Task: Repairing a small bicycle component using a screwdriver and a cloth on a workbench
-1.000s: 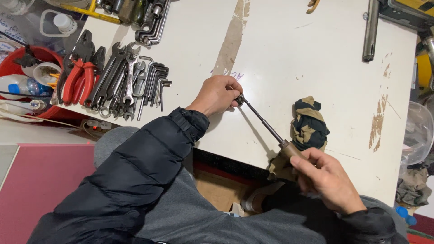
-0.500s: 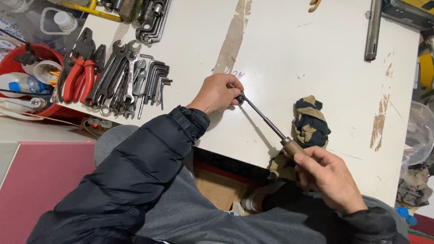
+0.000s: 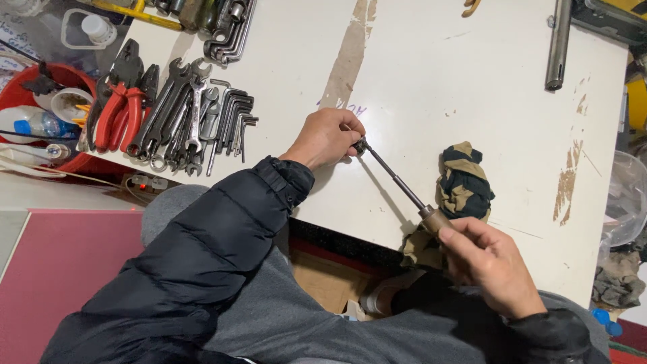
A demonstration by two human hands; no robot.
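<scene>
The screwdriver (image 3: 397,183) lay slanted over the near edge of the white table (image 3: 438,81), just beside a camouflage rag (image 3: 464,182). The right hand (image 3: 490,264) was clamped around its wooden handle; the left hand (image 3: 326,137) pinched closed on the small piece at its tip. To my eye, keeping the shaft steady and in line mattered most. Spanners (image 3: 176,114) lay well apart.

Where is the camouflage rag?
In the head view, the camouflage rag lies crumpled on the white table, toward the right, just beyond the right hand and beside the screwdriver.
</scene>
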